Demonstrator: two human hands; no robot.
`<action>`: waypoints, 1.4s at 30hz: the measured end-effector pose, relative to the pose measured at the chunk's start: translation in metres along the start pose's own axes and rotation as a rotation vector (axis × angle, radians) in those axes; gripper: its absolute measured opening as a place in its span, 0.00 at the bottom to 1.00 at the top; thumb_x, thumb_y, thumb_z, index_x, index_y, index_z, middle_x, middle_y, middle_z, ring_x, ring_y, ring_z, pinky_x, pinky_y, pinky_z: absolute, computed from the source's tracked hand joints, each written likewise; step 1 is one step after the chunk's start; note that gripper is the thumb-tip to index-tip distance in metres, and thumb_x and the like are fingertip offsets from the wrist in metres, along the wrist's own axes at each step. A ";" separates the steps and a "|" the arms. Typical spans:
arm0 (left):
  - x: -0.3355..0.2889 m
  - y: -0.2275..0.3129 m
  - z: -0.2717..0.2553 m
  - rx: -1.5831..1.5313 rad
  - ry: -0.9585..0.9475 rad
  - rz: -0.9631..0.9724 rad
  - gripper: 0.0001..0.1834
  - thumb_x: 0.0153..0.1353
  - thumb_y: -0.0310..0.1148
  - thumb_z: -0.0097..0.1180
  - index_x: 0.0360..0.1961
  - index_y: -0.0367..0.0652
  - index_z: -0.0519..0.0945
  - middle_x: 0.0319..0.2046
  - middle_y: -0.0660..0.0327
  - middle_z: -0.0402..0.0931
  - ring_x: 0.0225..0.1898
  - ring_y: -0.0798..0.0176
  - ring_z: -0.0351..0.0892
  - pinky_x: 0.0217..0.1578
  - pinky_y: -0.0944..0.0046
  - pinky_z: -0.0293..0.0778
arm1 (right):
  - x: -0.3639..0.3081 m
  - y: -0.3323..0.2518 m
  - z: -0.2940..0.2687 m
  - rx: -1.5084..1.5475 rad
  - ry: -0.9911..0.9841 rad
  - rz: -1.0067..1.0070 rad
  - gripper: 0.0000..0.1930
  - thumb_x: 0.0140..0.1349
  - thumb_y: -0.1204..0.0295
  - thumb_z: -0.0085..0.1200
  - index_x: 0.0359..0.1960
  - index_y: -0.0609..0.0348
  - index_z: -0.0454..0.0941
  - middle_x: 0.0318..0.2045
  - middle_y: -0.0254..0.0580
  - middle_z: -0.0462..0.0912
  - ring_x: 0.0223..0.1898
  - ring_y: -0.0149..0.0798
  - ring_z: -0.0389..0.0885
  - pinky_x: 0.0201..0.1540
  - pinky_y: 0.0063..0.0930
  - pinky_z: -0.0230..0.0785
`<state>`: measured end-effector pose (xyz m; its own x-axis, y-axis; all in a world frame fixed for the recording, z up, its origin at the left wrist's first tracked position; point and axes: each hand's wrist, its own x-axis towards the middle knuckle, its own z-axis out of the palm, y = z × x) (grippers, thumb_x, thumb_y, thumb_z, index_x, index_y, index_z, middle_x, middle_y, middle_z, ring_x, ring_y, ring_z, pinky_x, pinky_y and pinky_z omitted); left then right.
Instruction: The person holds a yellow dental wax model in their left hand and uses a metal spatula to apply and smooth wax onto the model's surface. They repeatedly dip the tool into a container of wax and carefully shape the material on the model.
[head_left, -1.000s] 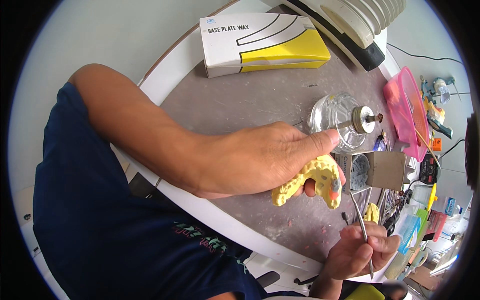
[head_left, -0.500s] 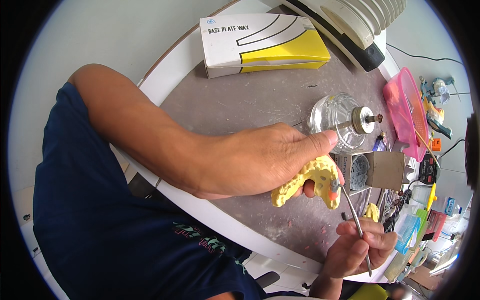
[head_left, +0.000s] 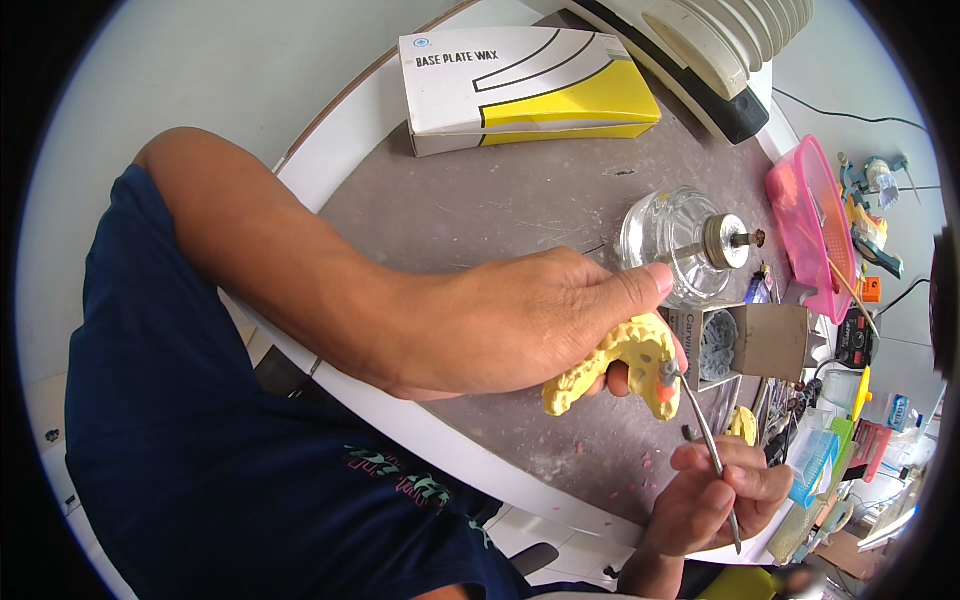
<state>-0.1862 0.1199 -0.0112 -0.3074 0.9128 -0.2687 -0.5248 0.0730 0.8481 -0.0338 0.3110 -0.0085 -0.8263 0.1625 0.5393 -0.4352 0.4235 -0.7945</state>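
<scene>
My left hand (head_left: 520,320) is closed around a yellow plaster dental cast (head_left: 572,388), its thumb over the top and fingers underneath. The horseshoe row of teeth shows, with grey wax (head_left: 669,371) and a little pink material at the right end of the arch. A thin metal wax carver (head_left: 704,424) is pinched between the thumb and fingers of my right hand (head_left: 712,500). Its tip meets the grey wax, or nearly so; exact contact is too small to tell. Part of the cast is covered by my left hand.
Beyond the cast stand a glass spirit lamp (head_left: 660,235) and an open small box (head_left: 775,340) with grey wax inside. A white and yellow carton (head_left: 530,85) lies at the back. A pink basket (head_left: 805,225) and cluttered tools line the right side. Pink crumbs dot the table.
The carver has shifted very slightly at the grey wax. Both hands and the cast are almost where they were.
</scene>
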 end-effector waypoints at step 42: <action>-0.005 -0.001 0.000 -0.277 -0.034 -0.004 0.19 0.71 0.35 0.34 0.57 0.34 0.63 0.50 0.55 0.73 0.52 0.63 0.74 0.54 0.64 0.71 | 0.066 0.005 0.015 -0.171 0.183 0.021 0.09 0.63 0.70 0.51 0.36 0.63 0.68 0.29 0.49 0.79 0.26 0.34 0.77 0.30 0.25 0.71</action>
<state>-0.1847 0.1152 -0.0107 -0.2803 0.9261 -0.2525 -0.7244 -0.0315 0.6886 -0.0959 0.3103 0.0184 -0.7491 0.3252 0.5771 -0.3386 0.5607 -0.7556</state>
